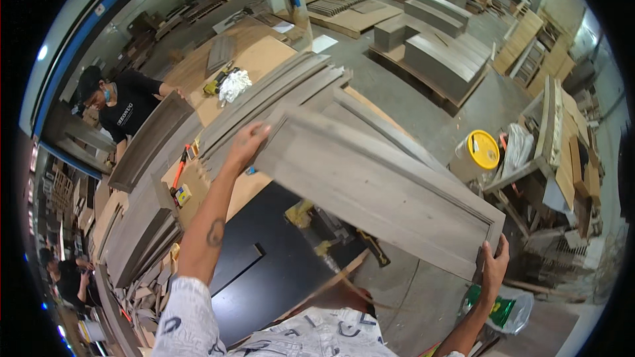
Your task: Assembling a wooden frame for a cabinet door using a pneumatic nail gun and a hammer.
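Note:
A long grey-brown wooden panel [383, 192] with a raised, moulded rim is held tilted between my hands. My left hand [250, 142] grips its far left end, and my right hand [494, 264] grips the near right end. The panel is slightly blurred. Below it lies a black board [264, 277] with a short slot, on the worktable. A yellow-and-black power tool [321, 225], partly covered by the panel, rests at the board's right edge. Beyond the panel lies another framed wooden panel [383, 122], half hidden.
Curved wooden strips [264, 109] are stacked at the far side. A co-worker [126, 109] at the left handles a wooden frame [152, 142]. A drill [217, 82], white gloves [236, 86] and an orange-handled tool [180, 168] lie nearby. A yellow-lidded bucket [481, 151] stands right, beside a wooden rack [549, 132].

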`<state>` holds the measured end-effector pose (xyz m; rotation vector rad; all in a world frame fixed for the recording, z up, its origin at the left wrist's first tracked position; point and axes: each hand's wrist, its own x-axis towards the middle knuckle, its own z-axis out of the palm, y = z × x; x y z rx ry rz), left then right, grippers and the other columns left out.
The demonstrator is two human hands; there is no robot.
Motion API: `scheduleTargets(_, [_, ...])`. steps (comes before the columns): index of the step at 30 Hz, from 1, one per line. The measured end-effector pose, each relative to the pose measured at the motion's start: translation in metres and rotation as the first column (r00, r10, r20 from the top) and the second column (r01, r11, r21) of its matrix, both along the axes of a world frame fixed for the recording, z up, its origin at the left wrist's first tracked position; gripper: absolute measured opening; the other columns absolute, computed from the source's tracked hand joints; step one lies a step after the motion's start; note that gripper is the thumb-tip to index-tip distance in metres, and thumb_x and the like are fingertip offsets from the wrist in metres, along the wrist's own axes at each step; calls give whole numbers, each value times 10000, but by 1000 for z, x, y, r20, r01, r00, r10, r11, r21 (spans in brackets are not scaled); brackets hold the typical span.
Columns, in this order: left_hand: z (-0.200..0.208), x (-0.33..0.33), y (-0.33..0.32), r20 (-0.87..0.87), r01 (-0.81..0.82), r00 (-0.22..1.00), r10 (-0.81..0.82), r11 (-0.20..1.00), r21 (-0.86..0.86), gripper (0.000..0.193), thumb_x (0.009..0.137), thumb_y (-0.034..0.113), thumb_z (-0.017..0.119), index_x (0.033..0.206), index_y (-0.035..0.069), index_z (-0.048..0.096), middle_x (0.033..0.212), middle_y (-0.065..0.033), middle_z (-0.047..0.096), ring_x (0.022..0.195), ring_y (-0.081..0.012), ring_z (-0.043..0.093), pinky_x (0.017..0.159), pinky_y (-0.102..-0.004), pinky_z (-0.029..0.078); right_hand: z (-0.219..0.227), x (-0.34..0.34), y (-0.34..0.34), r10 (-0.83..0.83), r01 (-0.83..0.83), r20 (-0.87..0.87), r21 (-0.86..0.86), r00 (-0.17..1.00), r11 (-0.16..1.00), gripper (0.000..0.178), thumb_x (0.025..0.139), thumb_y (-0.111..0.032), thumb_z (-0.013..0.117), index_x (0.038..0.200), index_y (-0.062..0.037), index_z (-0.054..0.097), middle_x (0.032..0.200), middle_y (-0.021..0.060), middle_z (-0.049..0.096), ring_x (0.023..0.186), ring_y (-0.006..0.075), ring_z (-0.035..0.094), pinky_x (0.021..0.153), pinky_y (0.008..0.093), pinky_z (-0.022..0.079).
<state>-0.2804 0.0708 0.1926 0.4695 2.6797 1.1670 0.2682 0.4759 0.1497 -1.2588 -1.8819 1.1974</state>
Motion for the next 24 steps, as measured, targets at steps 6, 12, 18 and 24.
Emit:
scheduleTargets(6, [-93,-74,85,-234,-30,971,47,997,75,701,821,471,784,1282,-31,624,1167,-195,693,1097,-320,656,957,-408,511,-49,-48,30,-13,-22,373,91,928,996,813,846,-194,771,1485,88,356,1485,271,474,1363,362,489,1138,397,359])
scheduleTargets(12, [-177,17,186,786,-354,618,-33,880,315,817,919,595,640,1520,81,433,1563,-116,418,1439,-251,370,1182,-433,302,-79,-49,27,48,-32,230,-74,972,997,790,882,-155,732,1511,84,318,1534,284,394,1402,360,414,1175,398,304])
scheduleTargets(18, [-224,11,263,724,-634,666,181,649,421,875,921,566,603,1508,-28,345,1507,-192,438,1377,-310,427,1140,-462,357,-65,-50,6,56,-38,253,-77,966,996,898,802,-253,858,1492,75,385,1493,263,458,1297,378,495,1085,474,407])
scheduleTargets(24, [-160,18,277,771,-602,544,330,794,85,1066,851,612,648,1566,-33,192,1629,-250,215,1498,-338,275,1205,-453,276,-146,-46,42,96,-97,150,-3,984,995,974,749,-469,856,1485,-6,419,1307,256,612,1093,370,622,959,463,474])
